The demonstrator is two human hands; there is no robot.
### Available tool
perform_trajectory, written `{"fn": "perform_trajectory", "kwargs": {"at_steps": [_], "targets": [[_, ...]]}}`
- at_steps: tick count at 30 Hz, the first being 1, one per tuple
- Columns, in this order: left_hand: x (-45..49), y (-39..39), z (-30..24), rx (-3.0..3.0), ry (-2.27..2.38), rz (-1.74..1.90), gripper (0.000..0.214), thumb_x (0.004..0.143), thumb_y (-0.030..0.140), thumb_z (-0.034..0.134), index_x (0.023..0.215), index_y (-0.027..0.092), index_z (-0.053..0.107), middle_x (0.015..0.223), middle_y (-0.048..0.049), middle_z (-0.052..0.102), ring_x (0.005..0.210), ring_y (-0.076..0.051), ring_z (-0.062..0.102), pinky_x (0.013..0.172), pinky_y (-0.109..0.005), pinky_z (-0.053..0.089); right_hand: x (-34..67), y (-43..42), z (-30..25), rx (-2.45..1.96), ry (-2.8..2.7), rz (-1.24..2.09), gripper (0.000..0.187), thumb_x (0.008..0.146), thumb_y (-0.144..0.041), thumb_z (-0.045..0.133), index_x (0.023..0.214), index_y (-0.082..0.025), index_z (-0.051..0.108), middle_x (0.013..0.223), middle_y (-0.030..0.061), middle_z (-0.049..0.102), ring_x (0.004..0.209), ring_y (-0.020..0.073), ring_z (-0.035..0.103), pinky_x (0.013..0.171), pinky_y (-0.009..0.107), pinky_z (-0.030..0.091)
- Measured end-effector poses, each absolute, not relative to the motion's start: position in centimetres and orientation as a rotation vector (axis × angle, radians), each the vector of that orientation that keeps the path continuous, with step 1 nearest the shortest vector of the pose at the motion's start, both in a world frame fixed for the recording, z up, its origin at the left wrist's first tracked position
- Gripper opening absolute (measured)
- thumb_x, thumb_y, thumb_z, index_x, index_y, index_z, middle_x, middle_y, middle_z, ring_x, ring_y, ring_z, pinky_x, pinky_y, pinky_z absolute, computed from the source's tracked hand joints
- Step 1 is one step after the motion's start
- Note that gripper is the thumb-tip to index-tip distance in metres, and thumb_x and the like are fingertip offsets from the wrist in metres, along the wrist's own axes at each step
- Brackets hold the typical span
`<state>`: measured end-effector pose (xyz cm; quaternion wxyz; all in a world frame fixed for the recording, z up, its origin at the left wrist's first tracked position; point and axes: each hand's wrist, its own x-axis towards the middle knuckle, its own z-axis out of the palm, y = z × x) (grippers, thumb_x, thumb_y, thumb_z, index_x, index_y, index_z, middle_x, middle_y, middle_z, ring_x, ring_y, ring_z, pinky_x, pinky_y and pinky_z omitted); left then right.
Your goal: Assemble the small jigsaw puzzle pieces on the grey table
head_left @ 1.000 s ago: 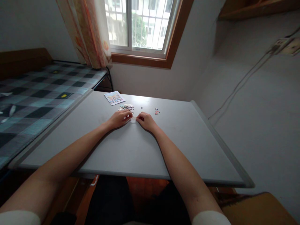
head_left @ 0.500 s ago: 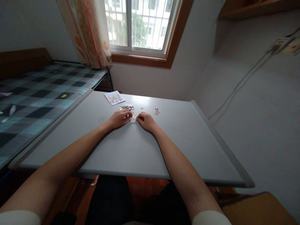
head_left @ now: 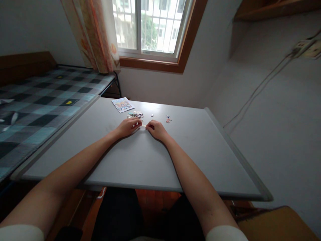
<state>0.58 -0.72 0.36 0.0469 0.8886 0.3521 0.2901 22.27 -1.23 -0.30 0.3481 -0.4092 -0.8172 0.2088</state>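
Pale jigsaw pieces [head_left: 143, 126] show between my fingertips, low over the table; how many there are I cannot tell. My left hand [head_left: 129, 126] pinches them from the left, and my right hand [head_left: 156, 129] from the right, both with fingers closed. Just beyond my left hand lies a heap of jigsaw pieces [head_left: 135, 114], partly covered by that hand. A single jigsaw piece [head_left: 152, 115] rests apart from the heap. Right of my right hand is a small cluster of colourful pieces [head_left: 168, 120].
A square picture card [head_left: 122, 104] lies behind the heap on the grey table [head_left: 200, 150]. A bed with a checked cover [head_left: 45, 100] adjoins the table's left side. The window [head_left: 152, 30] and wall stand beyond its far edge. A wooden chair [head_left: 278, 222] is at the lower right.
The pale pieces between my fingertips now look flatter, as if tilted slightly. Both hands stay in nearly the same place, and the pieces on the table have not moved.
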Motion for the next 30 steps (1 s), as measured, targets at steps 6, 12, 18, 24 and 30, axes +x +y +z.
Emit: {"fn": "perform_trajectory", "kwargs": {"at_steps": [6, 12, 18, 24, 30], "targets": [[0.59, -0.80, 0.41, 2.705, 1.067, 0.890, 0.018, 0.093, 0.029, 0.048, 0.089, 0.018, 0.062, 0.082, -0.0026, 0.063, 0.070, -0.013, 0.056, 0.066, -0.023, 0.045, 22.26, -1.22, -0.22, -1.066, -2.128, 0.536, 0.009, 0.083, -0.013, 0.064, 0.076, -0.015, 0.068, 0.076, 0.0010, 0.059, 0.069, 0.0114, 0.051, 0.069, 0.024, 0.039], [0.61, -0.83, 0.48, 2.717, 1.067, 0.886, 0.018, 0.092, 0.029, 0.048, 0.089, 0.018, 0.062, 0.083, -0.0034, 0.063, 0.070, -0.014, 0.057, 0.066, -0.024, 0.045, 22.22, -1.15, -0.39, -1.069, -2.130, 0.525, 0.010, 0.084, -0.013, 0.063, 0.076, -0.015, 0.068, 0.076, 0.0013, 0.059, 0.068, 0.0114, 0.050, 0.069, 0.024, 0.040], [0.66, -0.87, 0.53, 2.721, 1.062, 0.900, 0.018, 0.093, 0.028, 0.048, 0.089, 0.018, 0.062, 0.083, -0.0034, 0.063, 0.069, -0.014, 0.057, 0.066, -0.024, 0.044, 22.21, -1.20, -0.47, -1.050, -2.121, 0.533, 0.010, 0.084, -0.014, 0.062, 0.077, -0.015, 0.068, 0.076, 0.0019, 0.060, 0.069, 0.0118, 0.051, 0.068, 0.024, 0.040], [0.61, -0.79, 0.36, 2.721, 1.061, 0.897, 0.018, 0.093, 0.029, 0.048, 0.089, 0.019, 0.062, 0.081, -0.0029, 0.062, 0.070, -0.014, 0.056, 0.066, -0.024, 0.044, 22.21, -1.04, -0.68, -1.062, -2.124, 0.516, 0.010, 0.085, -0.015, 0.062, 0.077, -0.016, 0.069, 0.076, 0.0014, 0.060, 0.069, 0.0118, 0.051, 0.069, 0.025, 0.040], [0.69, -0.94, 0.62, 2.718, 1.076, 0.893, 0.018, 0.093, 0.030, 0.048, 0.090, 0.019, 0.062, 0.080, -0.0029, 0.062, 0.069, -0.013, 0.057, 0.065, -0.024, 0.045, 22.19, -1.15, -0.50, -1.058, -2.117, 0.523, 0.011, 0.086, -0.015, 0.062, 0.077, -0.015, 0.069, 0.076, 0.0017, 0.060, 0.069, 0.0119, 0.051, 0.070, 0.025, 0.040]]}}
